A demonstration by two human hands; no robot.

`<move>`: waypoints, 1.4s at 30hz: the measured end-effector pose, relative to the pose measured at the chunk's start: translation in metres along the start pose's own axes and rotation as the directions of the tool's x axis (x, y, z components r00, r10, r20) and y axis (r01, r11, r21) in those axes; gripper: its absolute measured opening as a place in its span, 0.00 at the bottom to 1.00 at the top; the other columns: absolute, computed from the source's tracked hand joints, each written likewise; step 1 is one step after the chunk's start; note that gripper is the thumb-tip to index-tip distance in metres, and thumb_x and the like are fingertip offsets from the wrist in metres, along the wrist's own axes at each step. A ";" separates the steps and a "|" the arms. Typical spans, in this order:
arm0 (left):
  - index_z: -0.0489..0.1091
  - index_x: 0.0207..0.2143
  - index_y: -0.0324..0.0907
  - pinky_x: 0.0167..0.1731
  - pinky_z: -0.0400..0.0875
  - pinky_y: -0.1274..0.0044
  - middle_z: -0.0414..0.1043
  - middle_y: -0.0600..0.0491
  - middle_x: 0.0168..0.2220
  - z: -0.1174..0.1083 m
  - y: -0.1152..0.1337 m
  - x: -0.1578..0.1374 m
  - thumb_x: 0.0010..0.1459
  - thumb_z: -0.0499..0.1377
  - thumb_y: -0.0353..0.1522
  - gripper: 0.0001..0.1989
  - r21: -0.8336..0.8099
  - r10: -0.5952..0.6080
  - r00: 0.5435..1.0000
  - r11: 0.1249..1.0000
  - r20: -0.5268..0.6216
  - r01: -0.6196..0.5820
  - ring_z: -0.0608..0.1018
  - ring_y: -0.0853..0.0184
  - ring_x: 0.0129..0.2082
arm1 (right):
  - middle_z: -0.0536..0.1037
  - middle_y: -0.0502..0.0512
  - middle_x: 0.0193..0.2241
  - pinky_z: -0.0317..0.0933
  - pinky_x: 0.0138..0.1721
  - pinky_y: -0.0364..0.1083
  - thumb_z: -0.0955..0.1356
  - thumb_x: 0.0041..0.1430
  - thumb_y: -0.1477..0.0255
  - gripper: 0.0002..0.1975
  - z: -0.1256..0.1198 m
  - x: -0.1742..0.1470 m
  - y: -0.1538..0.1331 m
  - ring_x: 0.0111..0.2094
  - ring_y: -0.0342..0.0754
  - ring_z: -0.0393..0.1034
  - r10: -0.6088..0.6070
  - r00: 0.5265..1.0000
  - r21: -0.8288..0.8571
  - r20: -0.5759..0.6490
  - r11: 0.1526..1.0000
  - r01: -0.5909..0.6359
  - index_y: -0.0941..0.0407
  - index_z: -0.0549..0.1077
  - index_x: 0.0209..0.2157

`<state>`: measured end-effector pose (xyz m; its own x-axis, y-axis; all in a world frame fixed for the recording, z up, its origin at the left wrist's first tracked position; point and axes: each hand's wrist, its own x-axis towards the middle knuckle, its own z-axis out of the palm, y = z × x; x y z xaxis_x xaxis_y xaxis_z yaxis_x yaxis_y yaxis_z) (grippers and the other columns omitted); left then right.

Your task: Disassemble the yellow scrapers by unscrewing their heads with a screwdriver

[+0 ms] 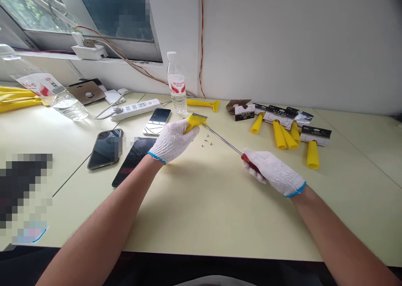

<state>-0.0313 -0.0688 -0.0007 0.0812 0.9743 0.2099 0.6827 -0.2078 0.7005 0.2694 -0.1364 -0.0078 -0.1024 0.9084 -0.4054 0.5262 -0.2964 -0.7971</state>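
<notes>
My left hand (174, 142), in a white knit glove with a blue cuff, is closed around a yellow scraper (195, 121) with a metal blade along its head. In the same kind of glove, my right hand (272, 168) grips the red handle of a screwdriver (224, 141). Its long shaft reaches left, and the tip meets the scraper just below the head; whether it sits in a screw I cannot tell. On the table beneath the shaft lie several small screws (205, 140). Part of the scraper's handle is hidden by my left hand.
Several yellow scrapers in black-and-white card packaging (279, 117) lie at the right. Behind my left hand are another yellow scraper (201, 104), a water bottle (178, 89) and a power strip (138, 109). Phones (106, 148) lie left; a larger bottle (50, 89) leans there.
</notes>
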 end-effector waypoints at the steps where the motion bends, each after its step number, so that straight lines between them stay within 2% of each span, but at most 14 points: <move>1: 0.63 0.25 0.43 0.24 0.58 0.74 0.63 0.56 0.22 0.000 0.000 0.000 0.64 0.60 0.44 0.19 -0.007 -0.003 1.000 1.000 -0.004 0.003 0.65 0.69 0.22 | 0.67 0.48 0.21 0.50 0.22 0.43 0.65 0.66 0.39 0.31 -0.001 0.000 0.000 0.20 0.41 0.57 -0.042 0.998 -0.049 -0.042 0.998 0.040 0.53 0.66 0.29; 4: 0.63 0.25 0.43 0.25 0.57 0.74 0.63 0.56 0.22 0.001 0.000 0.000 0.64 0.59 0.43 0.19 -0.001 -0.002 1.000 1.000 0.007 0.002 0.65 0.69 0.22 | 0.68 0.48 0.19 0.50 0.22 0.44 0.62 0.68 0.39 0.31 -0.002 -0.002 0.002 0.19 0.41 0.54 -0.077 0.996 -0.141 -0.038 0.987 0.071 0.53 0.66 0.30; 8: 0.62 0.24 0.43 0.25 0.57 0.74 0.62 0.56 0.21 0.001 0.002 -0.001 0.65 0.59 0.43 0.20 0.013 -0.007 1.000 1.000 0.027 0.007 0.64 0.69 0.22 | 0.72 0.51 0.22 0.50 0.21 0.44 0.57 0.70 0.38 0.35 -0.002 -0.001 0.003 0.19 0.42 0.55 -0.015 0.996 -0.014 0.087 1.000 0.016 0.55 0.74 0.35; 10: 0.62 0.25 0.43 0.25 0.58 0.74 0.63 0.56 0.21 0.001 0.003 -0.001 0.65 0.59 0.43 0.19 0.009 -0.008 1.000 1.000 0.017 0.007 0.65 0.69 0.22 | 0.70 0.50 0.22 0.49 0.21 0.43 0.61 0.68 0.38 0.33 -0.002 0.001 0.002 0.20 0.41 0.56 -0.010 1.000 -0.013 0.028 1.000 0.010 0.54 0.72 0.33; 13: 0.62 0.24 0.43 0.25 0.57 0.74 0.63 0.56 0.21 0.001 0.003 -0.001 0.65 0.59 0.44 0.20 0.010 -0.009 1.000 1.000 0.006 0.009 0.65 0.69 0.22 | 0.65 0.46 0.19 0.49 0.22 0.43 0.66 0.66 0.40 0.30 -0.001 0.001 -0.001 0.19 0.41 0.55 -0.038 0.996 -0.158 -0.081 0.987 0.025 0.53 0.64 0.29; 15: 0.62 0.24 0.43 0.25 0.57 0.74 0.62 0.56 0.21 0.002 0.002 0.000 0.65 0.59 0.44 0.20 0.021 -0.005 1.000 1.000 0.004 0.005 0.65 0.68 0.22 | 0.65 0.46 0.17 0.48 0.21 0.43 0.64 0.66 0.39 0.30 -0.001 -0.002 -0.001 0.18 0.41 0.53 -0.034 0.999 -0.173 -0.025 0.984 0.029 0.52 0.64 0.31; 19: 0.63 0.24 0.43 0.26 0.58 0.75 0.64 0.56 0.22 0.003 0.001 0.000 0.65 0.60 0.44 0.20 0.029 0.019 1.000 0.999 0.009 -0.020 0.66 0.69 0.23 | 0.72 0.50 0.23 0.49 0.19 0.42 0.59 0.68 0.37 0.34 -0.001 -0.003 -0.001 0.18 0.40 0.54 0.045 0.991 0.020 0.124 0.999 -0.048 0.55 0.73 0.36; 22: 0.62 0.24 0.43 0.24 0.57 0.75 0.61 0.57 0.21 0.004 0.001 0.000 0.65 0.59 0.44 0.21 0.018 0.013 1.000 1.000 -0.002 -0.013 0.64 0.69 0.22 | 0.70 0.49 0.24 0.50 0.21 0.41 0.63 0.67 0.39 0.31 -0.002 -0.001 0.000 0.21 0.40 0.58 0.044 0.999 0.025 0.027 0.999 -0.044 0.55 0.70 0.32; 25: 0.61 0.24 0.43 0.24 0.57 0.76 0.60 0.57 0.21 0.004 0.001 -0.001 0.65 0.59 0.43 0.20 0.012 0.018 1.000 1.000 0.001 -0.018 0.63 0.70 0.22 | 0.66 0.47 0.19 0.50 0.21 0.41 0.66 0.67 0.41 0.29 -0.003 0.000 0.002 0.19 0.40 0.56 -0.055 0.998 -0.135 -0.035 0.990 0.049 0.53 0.63 0.30; 30: 0.63 0.26 0.43 0.24 0.58 0.76 0.64 0.56 0.23 0.004 0.000 0.000 0.65 0.60 0.41 0.17 0.022 0.051 0.998 0.998 0.030 -0.051 0.66 0.69 0.24 | 0.74 0.51 0.25 0.48 0.19 0.42 0.58 0.69 0.36 0.35 -0.006 -0.001 0.005 0.18 0.40 0.54 0.016 0.987 -0.010 0.161 1.000 -0.014 0.54 0.72 0.38; 32: 0.62 0.25 0.43 0.24 0.57 0.76 0.62 0.56 0.22 0.003 0.001 -0.001 0.65 0.60 0.42 0.18 0.020 0.035 0.999 0.999 0.025 -0.035 0.65 0.69 0.23 | 0.71 0.50 0.24 0.50 0.20 0.41 0.58 0.69 0.36 0.35 -0.005 0.000 0.003 0.19 0.40 0.56 0.038 0.993 -0.009 0.112 0.999 -0.037 0.55 0.73 0.35; 36: 0.60 0.24 0.43 0.23 0.55 0.75 0.59 0.57 0.20 0.002 0.003 -0.001 0.65 0.59 0.42 0.19 -0.004 0.001 1.000 1.000 0.026 0.000 0.63 0.70 0.22 | 0.66 0.46 0.20 0.49 0.22 0.42 0.65 0.68 0.43 0.28 -0.004 -0.002 0.000 0.20 0.40 0.55 -0.064 0.996 -0.226 -0.063 0.973 0.048 0.54 0.65 0.30; 39: 0.60 0.24 0.43 0.23 0.55 0.75 0.59 0.57 0.21 0.002 0.002 -0.001 0.65 0.59 0.41 0.19 0.015 0.022 0.999 1.000 0.047 -0.023 0.63 0.70 0.22 | 0.68 0.48 0.19 0.52 0.22 0.43 0.60 0.71 0.42 0.30 -0.005 -0.003 0.003 0.18 0.40 0.54 -0.062 0.995 -0.154 0.079 0.985 0.074 0.54 0.69 0.33; 42: 0.62 0.25 0.43 0.25 0.57 0.75 0.63 0.56 0.22 0.003 0.000 -0.001 0.65 0.59 0.41 0.18 0.027 0.032 0.999 0.999 0.040 -0.033 0.65 0.70 0.23 | 0.74 0.52 0.24 0.52 0.21 0.43 0.58 0.70 0.39 0.34 -0.007 -0.001 0.005 0.19 0.41 0.57 0.042 0.983 0.036 0.177 0.998 -0.049 0.55 0.74 0.37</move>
<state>-0.0289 -0.0693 -0.0032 0.1317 0.9698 0.2052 0.6989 -0.2376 0.6746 0.2783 -0.1369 -0.0082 -0.2285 0.8286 -0.5111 0.4995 -0.3509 -0.7921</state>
